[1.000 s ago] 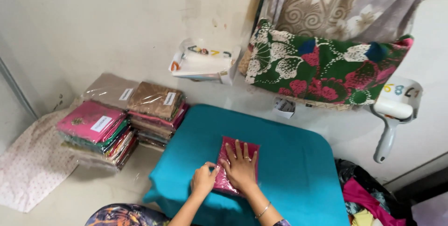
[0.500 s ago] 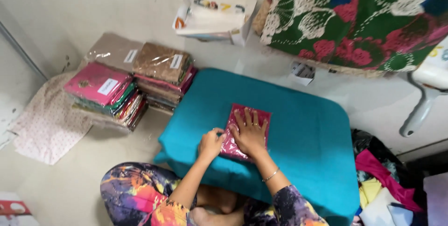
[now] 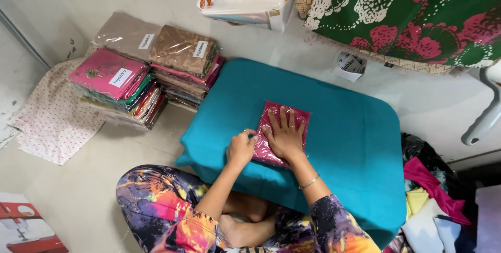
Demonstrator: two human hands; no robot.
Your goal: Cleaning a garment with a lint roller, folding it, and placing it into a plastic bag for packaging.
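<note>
Pressing flat, your right hand [image 3: 284, 137] lies palm-down with fingers spread on the pink packet [image 3: 281, 134], which sits near the middle of the teal pad [image 3: 355, 143]. Your left hand [image 3: 241, 148] is curled, pinching the packet's left edge. Stacks of wrapped fabric [image 3: 151, 70] stand on the floor left of the pad, well apart.

Pink folded cloth packet [image 3: 271, 148], clear-wrapped, flat; under the right hand's spread fingers [image 3: 284, 122], left fingertips [image 3: 251, 139] at its edge.
</note>
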